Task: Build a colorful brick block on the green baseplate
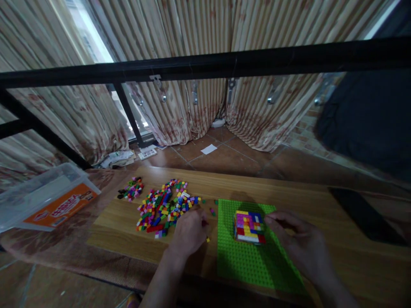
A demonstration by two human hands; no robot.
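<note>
A block of stacked toy bricks (248, 226) in many colours stands on the green baseplate (244, 267), its top a patchwork of yellow, pink, blue, red and white. My right hand (300, 241) is at the block's right side, thumb and forefinger close together at its edge; whatever they pinch is too small to make out. My left hand (191, 231) is curled closed over the table between the baseplate and a spread of loose bricks (163, 207). What its fingers hold, if anything, is hidden. Just right of it lies a small yellow brick (208, 240).
A smaller heap of bricks (131, 189) sits at the wooden table's (112, 226) far left. Beyond that end is a clear plastic box (48, 196) with an orange label. A dark flat slab (366, 216) lies at right. A black rail (205, 66) crosses behind.
</note>
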